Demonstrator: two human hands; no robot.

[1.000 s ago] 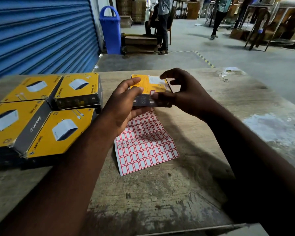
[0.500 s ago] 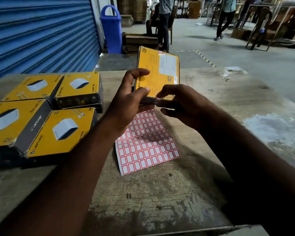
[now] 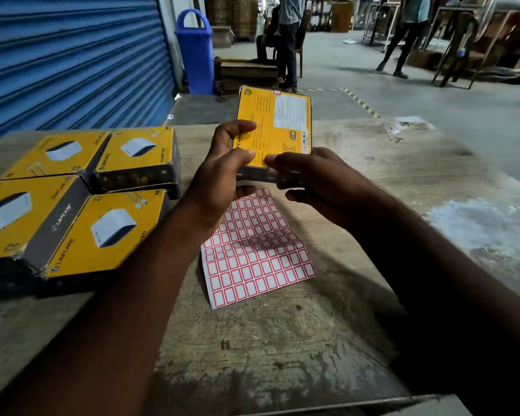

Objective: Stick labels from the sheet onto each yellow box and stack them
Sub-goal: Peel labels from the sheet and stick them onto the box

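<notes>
While I hold one box [image 3: 275, 124] upright above the table [image 3: 388, 175], back face toward me, my left hand [image 3: 219, 178] pinches its lower left edge, thumb on the face. My right hand [image 3: 315, 181] grips the bottom edge, thumb on front. The sheet [image 3: 252, 250] lies flat on the table just under both hands, untouched. Four other boxes [image 3: 108, 232] sit packed together at left, seemingly on a lower layer. Step, I judge: checking a label [image 3: 276, 92], small and red-edged, apparently stuck at the top edge. Next move likely calls for laying this box squarely on the boxes at left. Right fingertips are hidden under the box, I can't make out labels on the other boxes, and the leftmost ones are cut off.
</notes>
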